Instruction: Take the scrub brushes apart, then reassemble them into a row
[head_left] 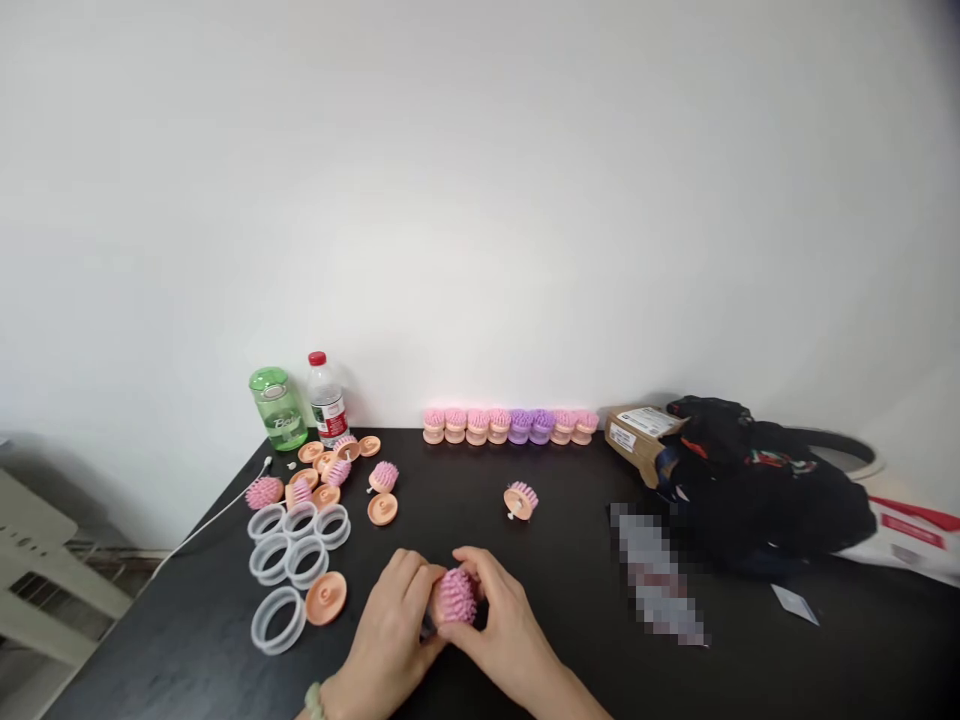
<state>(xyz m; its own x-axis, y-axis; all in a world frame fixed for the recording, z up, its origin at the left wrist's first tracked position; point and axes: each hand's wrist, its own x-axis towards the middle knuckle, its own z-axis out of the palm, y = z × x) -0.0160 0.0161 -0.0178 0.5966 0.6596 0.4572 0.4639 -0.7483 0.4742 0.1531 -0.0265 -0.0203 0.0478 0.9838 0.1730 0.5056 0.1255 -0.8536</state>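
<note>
Two hands are closed around one pink bristled brush head (457,596) at about six o'clock on the desk (570,560): the left hand (394,625) is wrapped on its left side and the right hand (499,620) on its right, each grip narrow and tight on the piece, which is held just above the dark surface. On the green bottle (278,408) at ten o'clock pale script is seen, but it cannot be read with certainty; the clear water bottle (327,400) beside it carries a red cap and a red-and-white label whose print is too small to be made out. A white printed sticker is borne by the cardboard box (637,437) at two o'clock, its text illegible, and a blurred patch lies at four o'clock. A row of pink and purple brushes (510,425) is lined against the wall at twelve o'clock, and a single brush (520,499) is tipped on its side nearer the hands. Clear plastic rings (296,545) and orange discs (326,597) are scattered at nine o'clock, with a white cable (217,520) trailing off the edge. A dark bag (757,480) is heaped at three o'clock. The desk is matte black; the wall (480,200) behind is plain white.
</note>
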